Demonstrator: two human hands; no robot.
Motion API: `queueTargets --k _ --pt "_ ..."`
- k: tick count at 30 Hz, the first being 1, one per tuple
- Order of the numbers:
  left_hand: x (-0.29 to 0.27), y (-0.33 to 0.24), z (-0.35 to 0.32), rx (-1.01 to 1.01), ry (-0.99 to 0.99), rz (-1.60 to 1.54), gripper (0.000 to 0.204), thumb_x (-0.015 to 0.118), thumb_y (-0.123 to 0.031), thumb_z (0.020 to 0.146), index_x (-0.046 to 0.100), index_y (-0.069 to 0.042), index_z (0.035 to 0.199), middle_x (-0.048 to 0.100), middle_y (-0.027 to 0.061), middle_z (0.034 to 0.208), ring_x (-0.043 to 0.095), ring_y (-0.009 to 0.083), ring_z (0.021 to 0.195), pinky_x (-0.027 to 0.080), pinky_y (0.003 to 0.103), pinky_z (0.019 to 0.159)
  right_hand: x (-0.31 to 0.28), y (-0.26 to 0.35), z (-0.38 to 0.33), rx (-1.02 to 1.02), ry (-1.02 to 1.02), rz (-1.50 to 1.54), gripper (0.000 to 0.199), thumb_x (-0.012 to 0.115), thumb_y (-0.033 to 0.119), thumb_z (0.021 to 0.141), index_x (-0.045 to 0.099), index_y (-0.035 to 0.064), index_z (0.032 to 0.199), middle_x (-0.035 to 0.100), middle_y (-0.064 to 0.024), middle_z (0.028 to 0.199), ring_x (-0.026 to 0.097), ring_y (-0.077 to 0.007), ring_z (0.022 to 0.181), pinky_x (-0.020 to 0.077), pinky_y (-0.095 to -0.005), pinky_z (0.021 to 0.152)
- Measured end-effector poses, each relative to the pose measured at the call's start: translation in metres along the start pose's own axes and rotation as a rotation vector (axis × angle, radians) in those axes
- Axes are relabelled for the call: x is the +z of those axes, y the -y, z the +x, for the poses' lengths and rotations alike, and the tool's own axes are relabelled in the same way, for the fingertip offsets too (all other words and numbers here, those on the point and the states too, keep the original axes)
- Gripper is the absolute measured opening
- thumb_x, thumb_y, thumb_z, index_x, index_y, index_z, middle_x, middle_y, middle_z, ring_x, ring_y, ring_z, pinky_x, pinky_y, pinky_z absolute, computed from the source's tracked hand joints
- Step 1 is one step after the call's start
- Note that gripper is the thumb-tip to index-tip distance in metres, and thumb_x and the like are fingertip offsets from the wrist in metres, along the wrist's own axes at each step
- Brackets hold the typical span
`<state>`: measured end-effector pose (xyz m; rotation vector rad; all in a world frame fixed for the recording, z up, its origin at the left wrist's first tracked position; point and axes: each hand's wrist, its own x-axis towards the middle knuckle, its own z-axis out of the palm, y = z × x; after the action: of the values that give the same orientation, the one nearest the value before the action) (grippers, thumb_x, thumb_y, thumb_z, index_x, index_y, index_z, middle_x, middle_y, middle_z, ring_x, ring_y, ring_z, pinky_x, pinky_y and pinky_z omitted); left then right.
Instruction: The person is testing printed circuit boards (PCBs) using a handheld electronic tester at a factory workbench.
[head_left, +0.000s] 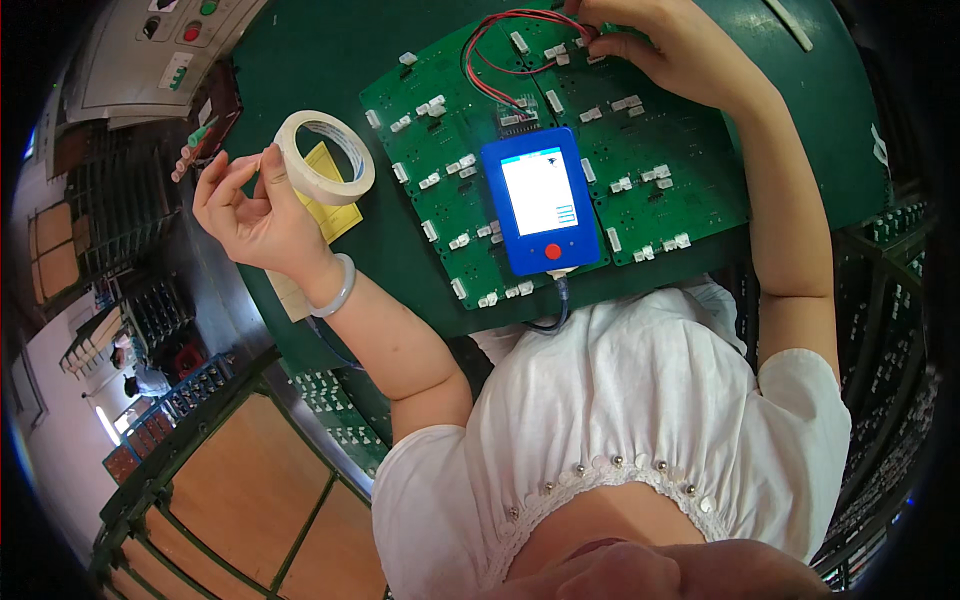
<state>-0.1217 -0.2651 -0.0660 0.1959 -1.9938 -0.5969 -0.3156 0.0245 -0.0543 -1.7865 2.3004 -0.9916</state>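
Several green circuit boards (660, 205) with white connectors lie side by side on the green tabletop. On top of them rests a blue handheld tester (506, 220) with a lit screen and a red button. Red and black wires (475, 50) loop from its far end to the far edge of the boards. There my right hand (650, 40) pinches the wires' plug end at a white connector; the fingertips partly cover it. To the left, my left hand (265, 220) is raised with loosely curled fingers, held apart, beside a roll of masking tape (365, 178). Nothing shows clearly in it.
A yellow paper pad (335, 215) lies under the tape roll. A cable (562, 295) runs from the tester's near end over the table edge. Control panel with buttons (165, 50) stands at far left. Racks of boards (340, 410) stand below the table.
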Motion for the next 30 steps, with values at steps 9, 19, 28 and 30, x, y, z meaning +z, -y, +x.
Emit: queueTargets --k 9,19,28,30 --pt "0.003 0.003 -0.001 -0.041 -0.109 -0.121 0.031 0.077 0.004 0.07 0.054 0.0 0.09 0.049 0.0127 0.12 0.054 0.0119 0.081 0.047 0.023 0.075 -0.004 0.003 -0.001 0.016 0.027 0.045 0.019 0.067 0.009 0.079 0.057 0.0021 0.093 0.053 -0.0126 0.098 0.051 -0.0295 0.096 0.0429 -0.0375 0.084" --pt "-0.007 0.012 -0.002 -0.133 -0.11 -0.05 0.038 0.081 0.0 0.068 0.049 -0.005 0.088 0.044 0.0093 0.116 0.039 0.0071 0.059 0.038 0.018 0.06 -0.006 0.0 -0.004 0.08 -0.011 0.099 0.019 0.058 0.018 0.088 0.057 0.0006 0.094 0.054 -0.0138 0.093 0.052 -0.0301 0.09 0.0429 -0.0371 0.079" --pt "-0.003 0.011 -0.003 -0.132 -0.156 -0.005 0.045 0.081 0.003 0.065 0.045 -0.005 0.09 0.044 0.0089 0.11 0.037 0.0069 0.059 0.038 0.018 0.06 -0.004 -0.006 -0.008 -0.001 -0.091 0.095 0.021 0.052 0.022 0.092 0.056 0.0006 0.09 0.054 -0.0133 0.087 0.053 -0.03 0.084 0.0432 -0.0371 0.075" --pt "-0.004 0.013 -0.004 -0.135 -0.163 0.009 0.047 0.081 0.004 0.065 0.044 -0.006 0.092 0.044 0.009 0.109 0.037 0.0068 0.058 0.038 0.018 0.059 -0.004 -0.006 -0.007 -0.001 -0.097 0.084 0.023 0.052 0.023 0.092 0.056 0.0005 0.089 0.054 -0.0134 0.087 0.052 -0.0302 0.083 0.043 -0.0373 0.074"
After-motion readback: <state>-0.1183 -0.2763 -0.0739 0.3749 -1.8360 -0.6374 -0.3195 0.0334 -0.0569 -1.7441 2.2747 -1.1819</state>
